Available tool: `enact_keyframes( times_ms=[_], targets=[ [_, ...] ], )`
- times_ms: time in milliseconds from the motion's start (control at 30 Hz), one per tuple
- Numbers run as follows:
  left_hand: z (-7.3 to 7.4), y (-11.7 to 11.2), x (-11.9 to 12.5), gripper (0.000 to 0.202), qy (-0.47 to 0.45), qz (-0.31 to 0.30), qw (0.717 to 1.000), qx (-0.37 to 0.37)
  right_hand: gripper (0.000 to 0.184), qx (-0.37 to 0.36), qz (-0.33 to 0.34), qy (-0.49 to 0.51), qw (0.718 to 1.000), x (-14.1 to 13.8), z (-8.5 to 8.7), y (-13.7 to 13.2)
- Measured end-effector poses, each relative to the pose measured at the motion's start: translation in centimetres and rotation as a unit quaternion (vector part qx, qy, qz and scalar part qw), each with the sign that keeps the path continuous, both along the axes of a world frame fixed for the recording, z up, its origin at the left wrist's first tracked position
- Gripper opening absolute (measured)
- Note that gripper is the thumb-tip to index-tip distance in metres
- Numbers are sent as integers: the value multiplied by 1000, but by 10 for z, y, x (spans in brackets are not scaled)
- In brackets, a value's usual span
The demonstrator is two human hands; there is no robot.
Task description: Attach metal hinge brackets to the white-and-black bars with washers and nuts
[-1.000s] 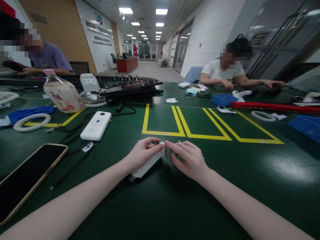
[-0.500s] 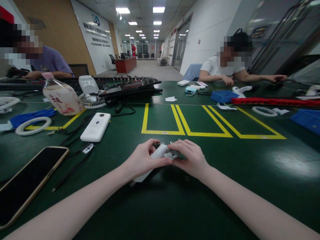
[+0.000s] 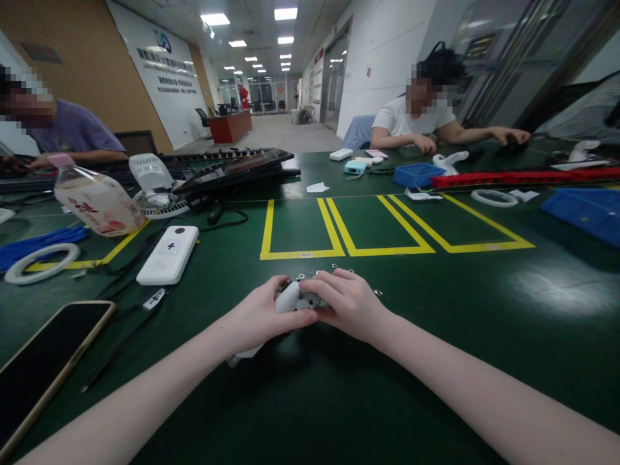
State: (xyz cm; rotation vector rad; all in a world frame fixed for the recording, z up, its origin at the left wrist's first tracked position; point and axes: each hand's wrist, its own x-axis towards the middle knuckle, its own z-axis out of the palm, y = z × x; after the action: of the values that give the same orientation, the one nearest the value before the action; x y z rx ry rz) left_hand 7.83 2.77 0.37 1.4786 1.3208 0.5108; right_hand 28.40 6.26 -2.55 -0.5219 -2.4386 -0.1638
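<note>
Just now the person's left grip (image 3: 259,316) is curled round a white part (image 3: 287,298), while the right grip (image 3: 352,300) has its fingertips closed on a metal piece (image 3: 308,301) at that part's end. Both parts sit between the two grips, low over the green worktop (image 3: 310,400). Small rings (image 3: 378,293) lie just beyond and beside the right grip. Left of the left grip are a power bank (image 3: 168,256) and, farther out, a phone (image 3: 48,371); yellow tape (image 3: 300,255) lies beyond both.
</note>
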Motion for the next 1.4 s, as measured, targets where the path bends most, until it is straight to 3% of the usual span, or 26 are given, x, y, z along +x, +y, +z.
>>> enact_keyframes(
  times_ms=[200,300,367,433,500,600,667,733,900,967,1167,1400],
  targets=[
    [-4,3,0,79,4,27,1000,-13,34,2,-3,-27,1000,1,8,7],
    [-10,8,-3,73,-57,40,997,-28,55,-30,-28,-76,996,9,28,16],
    [-13,10,-6,69,-148,53,986,-57,53,-95,-96,-103,985,21,46,25],
    [-17,11,-7,71,-251,67,962,-81,33,-188,-173,-141,956,38,62,36],
    [-19,10,-7,71,-335,69,934,-100,18,-298,-225,-208,904,56,72,46],
    [-23,8,-5,66,-403,52,904,-133,16,-448,-239,-289,812,78,73,54],
    [-25,6,-3,65,-416,43,896,-148,22,-488,-236,-306,783,83,67,55],
    [-25,4,-2,66,-415,41,897,-149,24,-477,-228,-296,795,82,58,53],
    [-25,5,-2,70,-388,40,910,-143,10,-385,-172,-231,877,69,38,55],
    [-26,6,-2,69,-378,43,914,-138,5,-359,-143,-218,896,67,34,56],
    [-26,4,4,68,-362,55,920,-137,3,-361,-116,-183,907,57,38,50],
    [-26,6,8,78,-368,67,916,-141,11,-315,-28,28,948,30,54,29]
  ],
)
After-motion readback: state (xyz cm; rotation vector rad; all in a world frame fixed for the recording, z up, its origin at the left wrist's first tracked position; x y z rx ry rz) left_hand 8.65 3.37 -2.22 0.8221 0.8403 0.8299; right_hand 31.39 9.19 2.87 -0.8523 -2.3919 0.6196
